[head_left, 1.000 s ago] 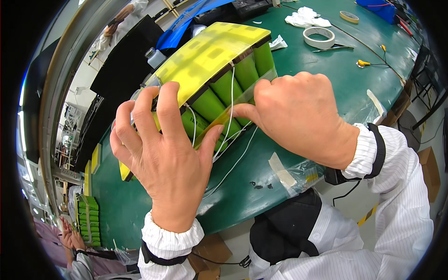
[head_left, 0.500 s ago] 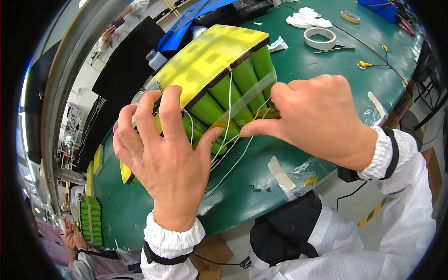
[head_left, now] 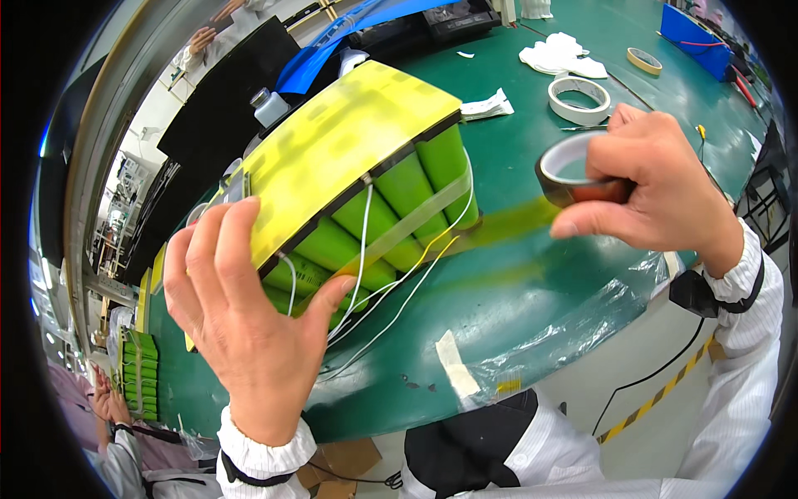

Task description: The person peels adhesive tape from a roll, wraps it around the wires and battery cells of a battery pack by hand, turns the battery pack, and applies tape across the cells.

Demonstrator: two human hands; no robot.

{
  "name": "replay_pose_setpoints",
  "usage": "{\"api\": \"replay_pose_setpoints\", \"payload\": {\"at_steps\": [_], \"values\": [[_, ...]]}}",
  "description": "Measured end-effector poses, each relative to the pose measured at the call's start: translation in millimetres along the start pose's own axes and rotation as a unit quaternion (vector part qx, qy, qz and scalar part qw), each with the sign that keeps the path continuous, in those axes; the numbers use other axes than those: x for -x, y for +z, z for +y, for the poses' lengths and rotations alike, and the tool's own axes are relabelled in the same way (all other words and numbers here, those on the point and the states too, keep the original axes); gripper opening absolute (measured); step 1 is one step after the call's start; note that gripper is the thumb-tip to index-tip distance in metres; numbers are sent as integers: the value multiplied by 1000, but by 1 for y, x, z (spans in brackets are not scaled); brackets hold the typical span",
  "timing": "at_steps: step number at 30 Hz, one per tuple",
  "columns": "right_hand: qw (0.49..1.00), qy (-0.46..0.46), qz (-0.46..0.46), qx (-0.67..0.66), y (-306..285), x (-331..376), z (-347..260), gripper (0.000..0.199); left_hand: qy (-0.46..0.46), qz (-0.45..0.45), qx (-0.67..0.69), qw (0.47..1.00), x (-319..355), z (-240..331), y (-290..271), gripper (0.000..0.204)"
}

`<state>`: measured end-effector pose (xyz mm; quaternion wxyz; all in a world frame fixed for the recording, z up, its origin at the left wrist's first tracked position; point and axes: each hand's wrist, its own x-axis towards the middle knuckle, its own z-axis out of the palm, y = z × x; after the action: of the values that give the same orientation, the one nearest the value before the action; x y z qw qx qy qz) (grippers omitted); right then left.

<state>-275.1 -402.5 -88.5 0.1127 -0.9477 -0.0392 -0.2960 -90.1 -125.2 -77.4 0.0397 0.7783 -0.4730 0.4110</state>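
A battery pack of green cylindrical cells (head_left: pixel 406 190) under a yellow top sheet (head_left: pixel 349 125) rests tilted across the bench. My left hand (head_left: pixel 249 308) grips its near left end, fingers at the top edge and thumb against the front. In my right hand (head_left: pixel 665 183) is a roll of amber see-through tape (head_left: pixel 573 195), held off the pack's right side. A taut tape strip (head_left: pixel 511 223) runs from the roll to the pack's lower right corner. Thin white wires (head_left: pixel 362 241) hang down the front, some with a yellow section, and cross a clear band round the cells.
On the green bench (head_left: pixel 515 291) lie a white tape roll (head_left: pixel 579 101), a smaller tan roll (head_left: pixel 644 61) and crumpled white wipes (head_left: pixel 564 56). A small bottle (head_left: pixel 268 108) stands behind the pack. Another person's hands (head_left: pixel 108 399) are at a second green pack (head_left: pixel 139 374) at lower left.
My right hand has moved right, away from the pack, and the tape roll and stretched strip now show. My left hand and the pack sit slightly further left in view.
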Motion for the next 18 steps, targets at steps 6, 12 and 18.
{"api": "replay_pose_setpoints", "payload": {"at_steps": [6,12,18], "values": [[998,46,29,-28,29,-14,26,49,-18,-26,29,999,2,3,1,96],[996,65,56,-14,30,-23,28,50,-34,-31,28,999,2,8,-1,98],[993,99,59,-28,38,-28,32,53,-25,-28,25,999,-6,10,1,106]]}}
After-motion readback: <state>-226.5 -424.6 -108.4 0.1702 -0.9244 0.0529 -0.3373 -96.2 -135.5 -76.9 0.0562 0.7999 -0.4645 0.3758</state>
